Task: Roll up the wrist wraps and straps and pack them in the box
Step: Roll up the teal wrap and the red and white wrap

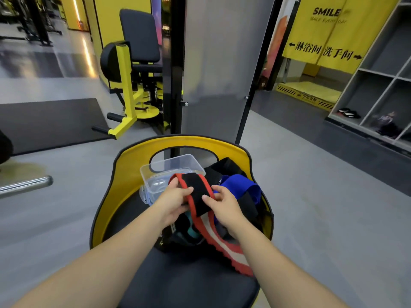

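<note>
Both hands are on the red-edged wrist wrap [195,194] just below the middle of the frame. The left hand [173,203] has its fingers curled round the wrap's left edge, thumb on top of the black patch. The right hand [224,205] pinches the other edge, thumb on the black face. So both are gripping it, nothing let go.

The black end arches up between the hands, and the rest of the wrap, striped white with red scalloped edges, trails down toward the lower right across the black bench [189,283]. No roll started yet as far as I can tell, so this looks like the "find the end and start" bit.

How I'd do it: fold the black end over tight on itself first, since a loose core gives you a fat sloppy roll. Then keep the edges lined up as you turn it, thumbs pressing, and let the tail feed up from the bench without twisting. Pull a little tension on each turn.

The clear plastic box [171,172] sits just behind the hands, touching or nearly touching the wrap's top fold, and looks empty, though that's hard to tell. The blue strap [240,185] and some black straps [224,167] are piled to the right of it, still loose, so there's plenty left to do. A teal thing under the wrap I can't make out.
</note>
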Demonstrator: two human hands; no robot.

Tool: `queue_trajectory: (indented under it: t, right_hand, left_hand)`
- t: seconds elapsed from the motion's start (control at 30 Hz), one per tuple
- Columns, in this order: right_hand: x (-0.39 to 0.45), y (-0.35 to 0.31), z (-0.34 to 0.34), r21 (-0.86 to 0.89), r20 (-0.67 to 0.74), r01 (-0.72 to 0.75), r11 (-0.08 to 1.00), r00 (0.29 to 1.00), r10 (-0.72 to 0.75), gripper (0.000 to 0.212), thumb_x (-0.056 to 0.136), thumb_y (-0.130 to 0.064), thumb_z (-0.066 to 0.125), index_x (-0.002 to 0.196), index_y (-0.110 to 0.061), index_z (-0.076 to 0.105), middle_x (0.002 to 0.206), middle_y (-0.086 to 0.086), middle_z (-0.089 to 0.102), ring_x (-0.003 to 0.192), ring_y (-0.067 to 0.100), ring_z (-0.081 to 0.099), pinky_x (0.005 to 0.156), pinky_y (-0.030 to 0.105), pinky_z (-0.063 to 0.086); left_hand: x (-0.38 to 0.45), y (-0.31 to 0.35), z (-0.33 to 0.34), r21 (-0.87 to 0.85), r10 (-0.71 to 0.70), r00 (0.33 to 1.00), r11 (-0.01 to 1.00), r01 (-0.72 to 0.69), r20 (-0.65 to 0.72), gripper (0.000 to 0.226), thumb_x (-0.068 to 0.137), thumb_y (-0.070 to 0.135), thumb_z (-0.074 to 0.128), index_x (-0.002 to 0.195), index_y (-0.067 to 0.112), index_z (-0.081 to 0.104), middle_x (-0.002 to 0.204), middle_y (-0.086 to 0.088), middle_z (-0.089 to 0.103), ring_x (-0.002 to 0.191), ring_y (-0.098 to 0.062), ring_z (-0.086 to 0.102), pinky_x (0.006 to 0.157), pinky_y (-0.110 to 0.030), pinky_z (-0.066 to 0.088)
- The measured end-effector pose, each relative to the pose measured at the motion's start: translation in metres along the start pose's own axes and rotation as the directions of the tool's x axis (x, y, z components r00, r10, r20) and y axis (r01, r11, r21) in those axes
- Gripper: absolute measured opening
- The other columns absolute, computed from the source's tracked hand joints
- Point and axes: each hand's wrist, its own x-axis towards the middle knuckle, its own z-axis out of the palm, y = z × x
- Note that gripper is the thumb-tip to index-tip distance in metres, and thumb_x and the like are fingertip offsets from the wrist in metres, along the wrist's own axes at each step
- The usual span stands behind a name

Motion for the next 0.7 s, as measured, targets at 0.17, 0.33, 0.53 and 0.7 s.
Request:
queue_trajectory:
  t: [0.17,0.33,0.53,0.7]
  right_hand:
    - [-0.02,-0.032,0.0,-0.031,0.076,0.123,0.992,0.99,-0.121,0.015,0.098,-0.027,0.067,0.112,-0.027,0.07,0.105,-0.008,0.076,0.101,0.008,0.071,0.094,0.035,0.058]
    - [-0.033,-0.057,-0.001,-0.033,0.182,0.152,0.988,0.973,-0.144,0.017,0.1,-0.025,0.065,0.116,-0.028,0.069,0.109,-0.008,0.076,0.103,0.009,0.071,0.097,0.039,0.058]
    - [-0.052,-0.089,-0.004,0.017,0.199,0.174,0.985,0.964,-0.174,0.018,0.097,-0.016,0.067,0.115,-0.02,0.07,0.109,-0.002,0.077,0.103,0.013,0.073,0.097,0.04,0.058]
    - [-0.07,-0.136,-0.005,0.333,0.078,0.208,0.92,0.966,-0.247,0.027,0.1,-0.034,0.063,0.121,-0.02,0.071,0.114,0.0,0.077,0.109,0.018,0.072,0.1,0.042,0.055]
  left_hand:
    - [-0.025,0.036,0.002,-0.083,0.09,0.995,0.993,-0.085,0.051,0.036,0.1,-0.004,0.05,0.133,0.005,0.063,0.128,-0.019,0.071,0.113,-0.033,0.07,0.096,-0.046,0.056]
    - [-0.035,0.085,0.005,-0.218,0.109,0.994,0.97,-0.104,0.012,0.034,0.105,0.019,0.055,0.13,-0.001,0.064,0.119,-0.021,0.073,0.106,-0.031,0.072,0.092,-0.042,0.057]
    - [-0.06,0.125,0.009,-0.125,0.281,0.956,0.954,-0.271,0.077,0.045,0.102,-0.005,0.051,0.139,0.02,0.053,0.118,-0.016,0.072,0.096,-0.026,0.075,0.083,-0.042,0.062]
    - [-0.098,0.128,0.015,-0.061,0.397,0.894,0.917,-0.394,0.205,0.066,0.101,-0.008,0.052,0.152,0.031,0.041,0.12,-0.012,0.075,0.109,-0.028,0.072,0.093,-0.044,0.058]
